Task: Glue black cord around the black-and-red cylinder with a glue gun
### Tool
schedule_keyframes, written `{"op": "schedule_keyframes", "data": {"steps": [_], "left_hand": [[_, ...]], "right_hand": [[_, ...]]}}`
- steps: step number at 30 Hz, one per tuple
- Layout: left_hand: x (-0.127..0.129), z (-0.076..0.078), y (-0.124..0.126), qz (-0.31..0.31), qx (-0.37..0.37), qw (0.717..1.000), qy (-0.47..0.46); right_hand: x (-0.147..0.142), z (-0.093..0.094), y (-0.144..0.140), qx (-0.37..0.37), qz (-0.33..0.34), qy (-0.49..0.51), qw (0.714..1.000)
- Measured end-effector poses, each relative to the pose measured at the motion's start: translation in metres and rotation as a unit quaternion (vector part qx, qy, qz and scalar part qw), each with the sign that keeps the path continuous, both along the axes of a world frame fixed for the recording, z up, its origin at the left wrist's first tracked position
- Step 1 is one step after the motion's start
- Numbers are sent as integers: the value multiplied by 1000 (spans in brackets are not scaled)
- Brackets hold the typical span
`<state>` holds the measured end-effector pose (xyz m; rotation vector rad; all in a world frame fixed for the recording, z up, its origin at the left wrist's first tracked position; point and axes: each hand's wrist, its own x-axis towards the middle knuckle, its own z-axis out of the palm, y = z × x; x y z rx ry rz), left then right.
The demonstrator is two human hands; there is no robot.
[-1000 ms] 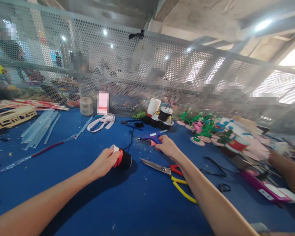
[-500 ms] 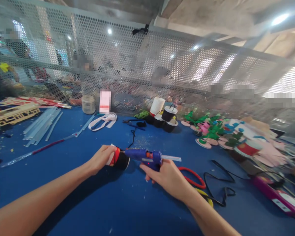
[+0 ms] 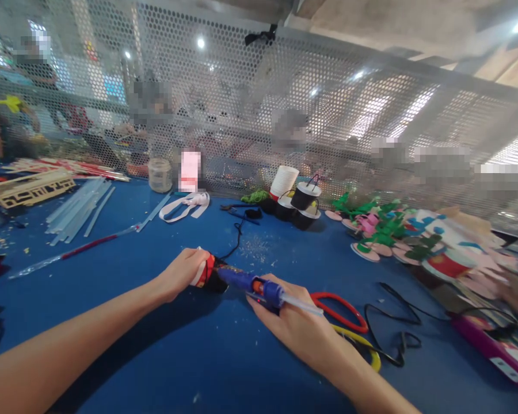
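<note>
Blue table [image 3: 155,345]: right hand [image 3: 293,325] grips glue gun [image 3: 250,283], nozzle pointing left at cup [image 3: 209,273] clasped by left hand [image 3: 183,273].

On the counter [image 3: 155,351], I see my left hand [image 3: 183,273] on the cup [image 3: 209,273], the glue gun [image 3: 250,283] touching its right side, scissors [image 3: 345,319] further right, glue sticks [image 3: 77,210] far left.

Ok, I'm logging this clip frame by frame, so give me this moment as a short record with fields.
left hand: grips a small black cup with a red band, lying on its side
right hand: holds a blue glue gun, nozzle at the cup
surface: blue table
near right hand: scissors with red and yellow handles, black cord
far edge: stacked cups, glue sticks
</note>
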<state>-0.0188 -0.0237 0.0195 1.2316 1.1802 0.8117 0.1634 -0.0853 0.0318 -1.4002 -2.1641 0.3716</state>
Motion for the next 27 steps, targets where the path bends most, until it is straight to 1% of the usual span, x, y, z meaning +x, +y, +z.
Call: {"op": "schedule_keyframes", "data": {"steps": [4, 9, 13, 20, 25, 27], "left_hand": [[0, -1, 0, 0, 11, 1000, 3], [-1, -3, 0, -4, 11, 1000, -1], [-1, -4, 0, -1, 14, 1000, -4], [1, -4, 1, 5, 1, 1000, -6], [1, -3, 0, 4, 2, 1000, -17], [1, -2, -1, 5, 8, 1000, -12]], "right_hand": [[-1, 3, -6, 7, 6, -32, 999], [1, 1, -7, 7, 6, -32, 999], [2, 1, -8, 11, 34, -21, 999], [2, 6, -11, -24, 56, -55, 997], [3, 3, -11, -14, 49, -44, 998], [3, 2, -11, -27, 57, -44, 997]]}}
